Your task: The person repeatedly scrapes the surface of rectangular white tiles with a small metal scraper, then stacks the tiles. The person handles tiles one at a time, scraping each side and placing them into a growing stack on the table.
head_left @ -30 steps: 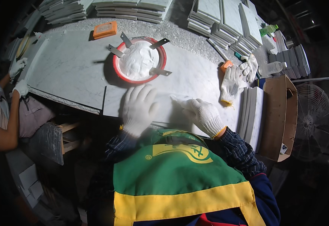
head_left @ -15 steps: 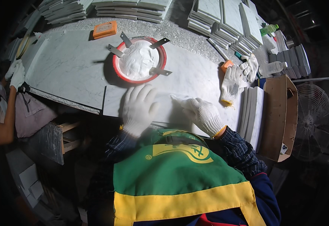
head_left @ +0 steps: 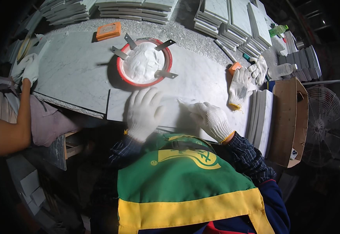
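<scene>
Only co-worker's hands [head_left: 30, 71] shifted, wearer's work unchanged: left hand [head_left: 143, 113] flat, thumb apart, on slab [head_left: 116, 104] before apron [head_left: 181, 181]; right hand [head_left: 213, 120] curled at slab, can't tell if gripping.

Landmark: red bowl [head_left: 169, 62]. Beyond it, to the left, an orange box [head_left: 108, 31] is showing dark print on its top face, too small and slanted for me to make out fully. On my side of the bowl, I'm wearing a green apron [head_left: 181, 181]; it's carrying a yellow emblem [head_left: 165, 155] with green brush-style characters, a black strap [head_left: 185, 145] partly covering it. Left of that emblem, a small circled yellow mark [head_left: 154, 163] is showing.
</scene>
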`<state>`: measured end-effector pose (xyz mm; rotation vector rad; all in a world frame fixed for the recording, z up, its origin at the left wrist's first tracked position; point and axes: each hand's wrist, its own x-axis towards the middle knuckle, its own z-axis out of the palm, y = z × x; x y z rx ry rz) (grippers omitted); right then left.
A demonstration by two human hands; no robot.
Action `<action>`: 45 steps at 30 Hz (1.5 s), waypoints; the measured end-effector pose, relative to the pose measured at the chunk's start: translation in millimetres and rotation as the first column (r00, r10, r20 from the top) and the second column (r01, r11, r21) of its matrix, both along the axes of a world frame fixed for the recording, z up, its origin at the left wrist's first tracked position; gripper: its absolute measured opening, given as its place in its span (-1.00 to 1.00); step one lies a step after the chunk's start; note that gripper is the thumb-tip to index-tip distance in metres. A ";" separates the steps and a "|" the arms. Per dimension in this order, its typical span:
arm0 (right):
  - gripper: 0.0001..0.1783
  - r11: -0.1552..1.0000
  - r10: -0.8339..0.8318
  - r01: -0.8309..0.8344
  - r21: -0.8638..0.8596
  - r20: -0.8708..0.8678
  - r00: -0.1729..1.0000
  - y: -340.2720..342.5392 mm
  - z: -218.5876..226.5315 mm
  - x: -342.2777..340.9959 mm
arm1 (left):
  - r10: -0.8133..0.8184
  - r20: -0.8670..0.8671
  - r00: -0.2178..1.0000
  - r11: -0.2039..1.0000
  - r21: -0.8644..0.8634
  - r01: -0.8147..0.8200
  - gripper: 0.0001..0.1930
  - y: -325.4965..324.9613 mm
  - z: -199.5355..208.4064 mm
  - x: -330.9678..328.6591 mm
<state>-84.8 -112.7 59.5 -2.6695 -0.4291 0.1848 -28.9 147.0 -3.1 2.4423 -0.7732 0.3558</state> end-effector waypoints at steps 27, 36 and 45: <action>-0.73 1.000 -0.019 0.019 0.023 0.001 1.000 3.3 10.3 -2.7 | -0.010 0.033 0.999 1.000 -0.013 0.011 -0.54 -0.8 4.7 1.3; -0.76 0.999 -0.036 0.036 0.006 0.025 0.999 2.8 3.4 -6.4 | -0.011 0.015 1.000 1.000 -0.015 0.011 -0.54 -1.0 7.5 -0.8; -0.76 0.998 -0.053 0.052 -0.043 -0.038 0.998 4.9 6.4 -4.7 | 0.002 0.010 1.000 1.000 0.001 -0.002 -0.54 -2.2 7.6 -0.6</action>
